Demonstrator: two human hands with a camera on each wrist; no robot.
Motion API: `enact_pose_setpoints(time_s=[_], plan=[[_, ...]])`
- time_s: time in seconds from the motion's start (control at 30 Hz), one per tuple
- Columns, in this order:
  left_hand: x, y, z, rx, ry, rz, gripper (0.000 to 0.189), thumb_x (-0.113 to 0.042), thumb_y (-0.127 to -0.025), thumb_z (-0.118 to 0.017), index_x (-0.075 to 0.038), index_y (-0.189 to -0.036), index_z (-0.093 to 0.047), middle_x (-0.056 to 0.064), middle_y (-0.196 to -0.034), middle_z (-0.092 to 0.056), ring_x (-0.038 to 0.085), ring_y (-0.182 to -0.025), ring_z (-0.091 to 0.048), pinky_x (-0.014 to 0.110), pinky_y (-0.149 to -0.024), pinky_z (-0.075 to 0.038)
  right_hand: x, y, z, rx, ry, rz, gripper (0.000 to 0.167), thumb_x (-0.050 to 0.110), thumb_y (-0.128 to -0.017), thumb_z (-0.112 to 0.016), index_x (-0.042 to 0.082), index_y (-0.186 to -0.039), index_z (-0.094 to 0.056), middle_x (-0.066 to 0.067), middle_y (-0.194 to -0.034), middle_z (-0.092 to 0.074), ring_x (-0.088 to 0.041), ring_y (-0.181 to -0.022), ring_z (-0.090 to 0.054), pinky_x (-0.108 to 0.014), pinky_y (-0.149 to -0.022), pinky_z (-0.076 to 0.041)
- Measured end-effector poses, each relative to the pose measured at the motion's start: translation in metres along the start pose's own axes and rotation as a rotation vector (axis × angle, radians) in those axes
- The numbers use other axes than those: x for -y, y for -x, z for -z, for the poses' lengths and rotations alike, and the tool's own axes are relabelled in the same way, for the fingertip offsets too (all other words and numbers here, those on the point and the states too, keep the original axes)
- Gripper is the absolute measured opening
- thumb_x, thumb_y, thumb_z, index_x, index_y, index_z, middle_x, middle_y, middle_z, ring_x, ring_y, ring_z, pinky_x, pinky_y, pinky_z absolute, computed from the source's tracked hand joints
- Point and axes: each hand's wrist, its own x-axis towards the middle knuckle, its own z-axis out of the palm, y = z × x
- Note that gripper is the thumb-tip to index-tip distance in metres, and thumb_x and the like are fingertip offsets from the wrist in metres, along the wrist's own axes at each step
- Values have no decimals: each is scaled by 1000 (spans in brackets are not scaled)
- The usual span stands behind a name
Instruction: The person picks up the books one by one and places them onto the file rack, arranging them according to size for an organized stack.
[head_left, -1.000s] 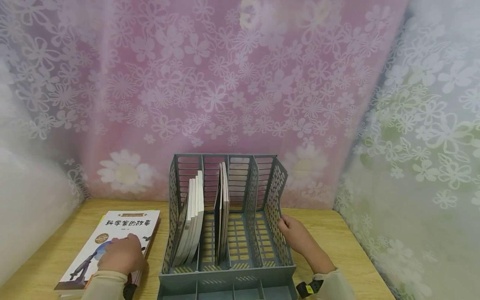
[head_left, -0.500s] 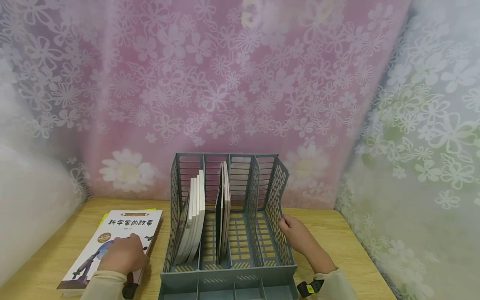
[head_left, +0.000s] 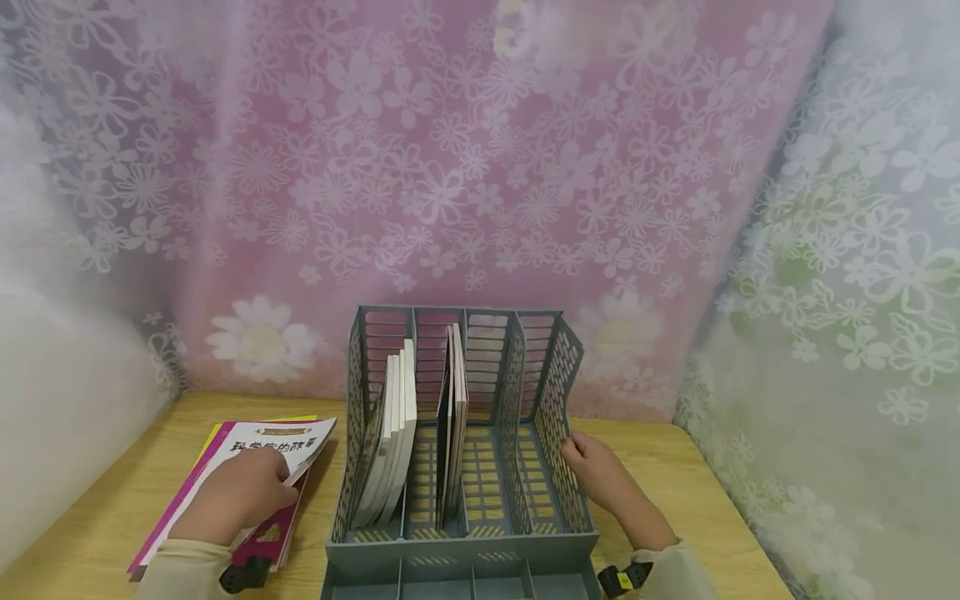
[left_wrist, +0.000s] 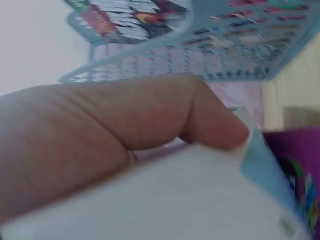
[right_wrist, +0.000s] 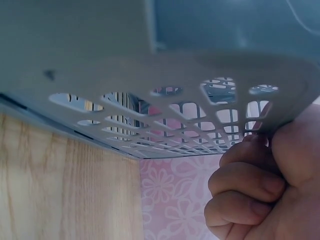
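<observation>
Since a second ago, the top white book (head_left: 247, 435) on the pile has come up along its right side, its upper right corner now bent upward, and a magenta book (head_left: 283, 533) shows beneath it. With it, the left hand (head_left: 243, 492) has shifted over the title and turned. Its fingers pinch the white book's right edge; the left wrist view has one finger hooked over that edge, the cover blurred close to the camera.

Under the magenta book, a strip of a yellow book (head_left: 292, 418) sticks out at the far side. All three lie on the bench (head_left: 667, 467), just left of a grey organizer (head_left: 459, 552).

At the organizer's right side wall, the right hand (head_left: 596, 467) stays put, its fingers curled and gripping the wall's edge. White books (head_left: 397, 450) lean in the leftmost compartment, and thin books (head_left: 452, 433) stand nearly upright in the next one. Both wrists carry black bands, partly under pale sleeves. Behind the bench hangs a pink flowered curtain (head_left: 465, 167).
</observation>
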Motion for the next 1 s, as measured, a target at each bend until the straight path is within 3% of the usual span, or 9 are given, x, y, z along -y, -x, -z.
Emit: enact_pose_setpoints(time_s=[0.13,0.23,0.3,0.4,0.5,0.63,0.7,0.87,1.0], plan=[[-8,3,11,-96,17,-83,16,-18,-84,-76,-11,-75,-65,-2,-72,-57,17,-63,-50,36,-58,-43,-2,-1,0,-5,4,-7,36,27,-113,-37,9,-82,-42,-5,-70,-39,-17,-57,-28,-32,-56,-32],[-10,9,20,-176,65,-103,16,-16,-88,-70,-11,-76,-60,-1,-70,-54,17,-61,-47,34,-55,-41,-2,-1,0,-4,9,-10,36,26,-112,-37,8,-82,-43,-5,-70,-40,-17,-57,-29,-32,-56,-32],[-11,16,27,-220,137,-101,10,-14,-94,-63,-7,-87,-64,2,-73,-59,16,-60,-50,33,-53,-43,-3,-2,0,-2,13,-8,35,25,-112,-38,8,-81,-43,-5,-69,-40,-17,-57,-29,-32,-56,-32],[-15,25,37,-291,264,-69,27,-17,-103,-53,1,-118,-66,16,-86,-70,18,-63,-60,34,-51,-50,-3,-3,0,-4,17,-7,35,26,-112,-39,9,-81,-44,-5,-69,-40,-17,-57,-29,-32,-56,-32],[-21,29,40,-442,329,-17,41,-25,-108,-47,0,-138,-58,23,-99,-74,22,-67,-67,35,-51,-51,-3,-3,-1,-2,9,-10,36,27,-112,-40,9,-81,-43,-5,-69,-41,-17,-56,-29,-32,-55,-32],[-27,27,36,-686,337,41,39,-29,-109,-45,-2,-133,-60,24,-97,-75,29,-68,-70,36,-49,-48,-3,-2,-1,9,-3,-16,36,27,-112,-40,9,-81,-43,-5,-69,-41,-17,-56,-29,-32,-56,-32],[-26,24,33,-761,327,47,38,-28,-108,-46,0,-130,-60,26,-97,-74,33,-68,-71,40,-49,-50,-2,-1,-1,12,-5,-13,36,27,-112,-40,9,-81,-43,-5,-69,-41,-17,-56,-29,-32,-56,-31],[-17,12,25,-796,300,59,34,-24,-105,-51,3,-124,-62,28,-96,-73,39,-70,-71,49,-53,-54,-2,0,0,-1,-5,-11,35,25,-112,-41,9,-81,-44,-5,-68,-40,-17,-56,-28,-32,-55,-31],[-9,10,25,-724,295,109,29,-24,-102,-55,2,-113,-62,26,-93,-73,32,-65,-67,40,-47,-46,-2,-1,1,-9,7,-6,34,24,-112,-41,9,-81,-44,-5,-69,-41,-17,-57,-29,-32,-56,-31]])
